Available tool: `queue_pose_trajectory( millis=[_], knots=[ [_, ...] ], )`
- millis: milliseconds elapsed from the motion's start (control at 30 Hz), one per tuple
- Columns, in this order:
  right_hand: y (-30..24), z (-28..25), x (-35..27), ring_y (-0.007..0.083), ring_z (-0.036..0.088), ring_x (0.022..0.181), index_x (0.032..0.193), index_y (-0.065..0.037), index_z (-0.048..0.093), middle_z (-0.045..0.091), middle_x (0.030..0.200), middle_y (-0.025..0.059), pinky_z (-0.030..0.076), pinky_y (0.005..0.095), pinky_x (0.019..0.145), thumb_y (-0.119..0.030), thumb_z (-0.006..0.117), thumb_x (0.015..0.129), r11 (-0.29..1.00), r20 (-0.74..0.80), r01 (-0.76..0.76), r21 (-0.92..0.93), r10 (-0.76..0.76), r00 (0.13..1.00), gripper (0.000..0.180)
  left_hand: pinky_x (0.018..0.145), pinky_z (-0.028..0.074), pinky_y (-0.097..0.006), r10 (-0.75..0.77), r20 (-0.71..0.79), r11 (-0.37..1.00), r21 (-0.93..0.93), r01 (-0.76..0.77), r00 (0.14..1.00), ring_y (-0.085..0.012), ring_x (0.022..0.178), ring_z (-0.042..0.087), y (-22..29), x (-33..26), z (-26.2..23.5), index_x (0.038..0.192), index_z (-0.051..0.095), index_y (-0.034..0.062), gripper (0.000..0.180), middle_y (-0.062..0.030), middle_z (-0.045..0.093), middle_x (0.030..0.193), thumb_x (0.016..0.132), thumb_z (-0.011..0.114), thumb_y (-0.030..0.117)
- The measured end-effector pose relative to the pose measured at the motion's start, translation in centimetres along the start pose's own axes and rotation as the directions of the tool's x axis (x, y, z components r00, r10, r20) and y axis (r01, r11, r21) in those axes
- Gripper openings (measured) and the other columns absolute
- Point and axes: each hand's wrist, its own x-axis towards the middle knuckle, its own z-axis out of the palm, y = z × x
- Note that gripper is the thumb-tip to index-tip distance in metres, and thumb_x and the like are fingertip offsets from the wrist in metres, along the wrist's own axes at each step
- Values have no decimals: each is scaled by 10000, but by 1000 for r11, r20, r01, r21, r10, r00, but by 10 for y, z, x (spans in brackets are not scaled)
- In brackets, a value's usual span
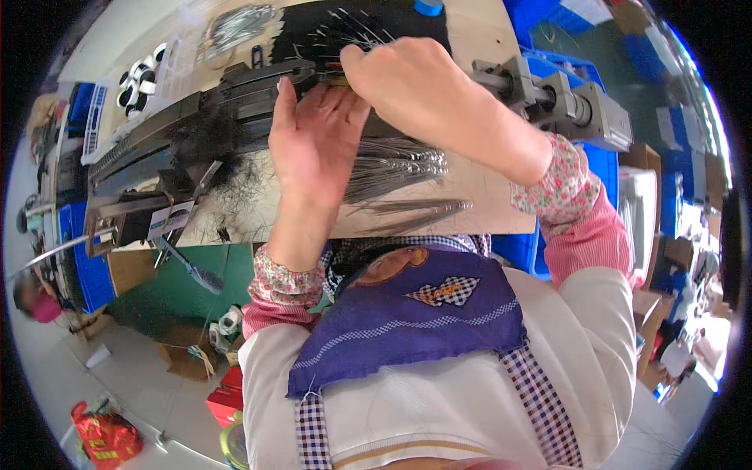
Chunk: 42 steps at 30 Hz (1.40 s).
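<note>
A person leans over a long black machine bar [196, 117] on a workbench. The left hand [313, 137] rests open, fingers flat against the bar. The right hand [415, 82] pinches a thin metal needle [333, 78] at the bar's top edge. Bundles of needles [399, 168] lie just below the bar, seemingly not yet fitted.

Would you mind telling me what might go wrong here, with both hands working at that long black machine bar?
1. The right hand pinches at the black machine bar beside the metal clamp block; fingertips might get nipped there.
2. The left hand rests open over thin metal needles; their points may prick it.
3. The needle bundle lies near the table edge; a sleeve might sweep it off.
</note>
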Motion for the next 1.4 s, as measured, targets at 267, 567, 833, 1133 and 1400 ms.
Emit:
queue_pose_trajectory(
  millis=[267, 567, 833, 1133, 1400],
  knots=[
    [-6, -5, -95, 352, 628, 787, 1013, -81, 499, 613, 812, 156, 483, 474, 639, -86, 602, 779, 903, 390, -342, 260, 226, 893, 256, 957, 431, -318, 107, -19, 994, -36, -108, 994, -166, 1027, 547, -48, 6, -21, 1029, 562, 50, 158, -46, 591, 1046, 946, 544, 183],
    [-1, 38, -147, 295, 643, 793, 936, -70, 567, 624, 826, 94, 516, 399, 632, -68, 569, 763, 931, 342, -152, 333, 31, 939, 173, 1085, 332, -428, -86, 144, 990, 124, 68, 986, -299, 1273, 444, -27, -73, -20, 1214, 537, -31, 336, -192, 519, 1304, 928, 528, 144],
    [2, 23, -142, 328, 627, 836, 927, -40, 550, 624, 891, 118, 509, 407, 703, -21, 566, 733, 757, 348, -334, 562, 150, 925, 195, 994, 426, -472, 731, 432, -672, 321, 668, 528, -406, 1220, 484, 158, -186, -232, 1467, 244, 81, 811, -255, 447, 1363, 827, 666, 346],
    [20, -34, -141, 57, 506, 715, 960, -7, 573, 562, 791, 21, 421, 202, 628, -46, 594, 902, 470, 38, -537, 700, 727, 685, 72, 947, 435, -472, 922, -12, -317, 551, 772, 387, -378, 1123, 561, 131, -177, -215, 1447, 264, 20, 746, -236, 514, 1295, 859, 627, 303],
    [-19, -44, -62, 64, 560, 662, 957, 2, 586, 622, 794, 25, 463, 217, 603, -11, 606, 881, 530, -6, -228, 817, 403, 915, 80, 946, 416, -375, 42, 380, 233, 896, -379, 924, -294, 1131, 510, -14, -92, -4, 1258, 445, -19, 383, -193, 479, 1281, 946, 512, 193]
  ],
)
